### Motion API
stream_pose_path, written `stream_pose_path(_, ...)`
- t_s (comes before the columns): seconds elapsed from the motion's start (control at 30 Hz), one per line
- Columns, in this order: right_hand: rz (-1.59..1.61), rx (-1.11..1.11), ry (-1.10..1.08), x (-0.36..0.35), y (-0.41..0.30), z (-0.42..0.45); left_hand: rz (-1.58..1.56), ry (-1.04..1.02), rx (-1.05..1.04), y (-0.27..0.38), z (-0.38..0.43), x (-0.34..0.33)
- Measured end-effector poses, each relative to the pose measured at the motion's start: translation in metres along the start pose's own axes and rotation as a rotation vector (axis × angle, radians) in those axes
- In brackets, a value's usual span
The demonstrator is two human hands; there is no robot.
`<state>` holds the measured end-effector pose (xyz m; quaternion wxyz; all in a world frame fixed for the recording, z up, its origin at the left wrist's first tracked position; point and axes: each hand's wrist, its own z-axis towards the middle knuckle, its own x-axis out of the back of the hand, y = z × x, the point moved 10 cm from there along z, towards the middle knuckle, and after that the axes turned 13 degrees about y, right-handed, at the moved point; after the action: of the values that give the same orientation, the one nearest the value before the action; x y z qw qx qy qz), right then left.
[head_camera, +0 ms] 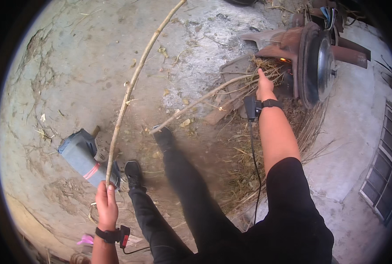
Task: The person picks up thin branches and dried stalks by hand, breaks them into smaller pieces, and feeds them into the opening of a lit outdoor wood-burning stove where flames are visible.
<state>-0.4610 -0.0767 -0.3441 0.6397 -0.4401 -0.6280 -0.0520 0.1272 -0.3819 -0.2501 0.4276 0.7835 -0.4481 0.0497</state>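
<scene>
My left hand (pixel 107 203) grips the lower end of a long, slightly bent wooden stick (pixel 126 95), which slants up past the top of the view. My right hand (pixel 264 85) is closed around a second, thinner stick (pixel 202 100) at the mouth of a brown stove (pixel 281 49). That stick's other end reaches down by my shoe. Dry twigs and straw (pixel 265 62) are packed into the stove mouth beside my right hand, and a small orange flame (pixel 285 60) shows there. A dark pot (pixel 309 74) with a shiny metal lid (pixel 326 69) sits on the stove.
A folded blue-grey bundle (pixel 80 156) with a pink band lies near my left shoe (pixel 133 173). Wooden pieces (pixel 225 110) lie below the stove mouth. Thin brushwood (pixel 311 125) rests along the pale wall (pixel 334 165). A cable (pixel 257 178) hangs from my right wrist device.
</scene>
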Motion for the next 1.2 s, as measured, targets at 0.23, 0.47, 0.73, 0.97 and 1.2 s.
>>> stream_pose_path(0.23, 0.011, -0.035, -0.133, -0.001, -0.004, -0.021, -0.087, -0.010, -0.001, 0.002, -0.006, 0.005)
stream_pose_path(0.47, 0.032, 0.505, -0.066, 0.052, -0.012, -0.092, -0.026, 0.011, -0.087, 0.000, -0.024, 0.016)
stream_pose_path(0.73, -0.099, 1.730, -0.724, 0.117, -0.005, -0.458, 0.251, 0.102, -0.236, -0.014, -0.053, 0.056)
stream_pose_path(0.97, -0.334, 2.038, -1.053, 0.124, 0.063, -0.621, 0.388, 0.151, -0.548, 0.012, -0.046, 0.068)
stream_pose_path(1.2, -0.267, 2.035, -0.974, 0.129, 0.052, -0.649, 0.251, 0.195, -0.575, 0.014, -0.054, 0.099)
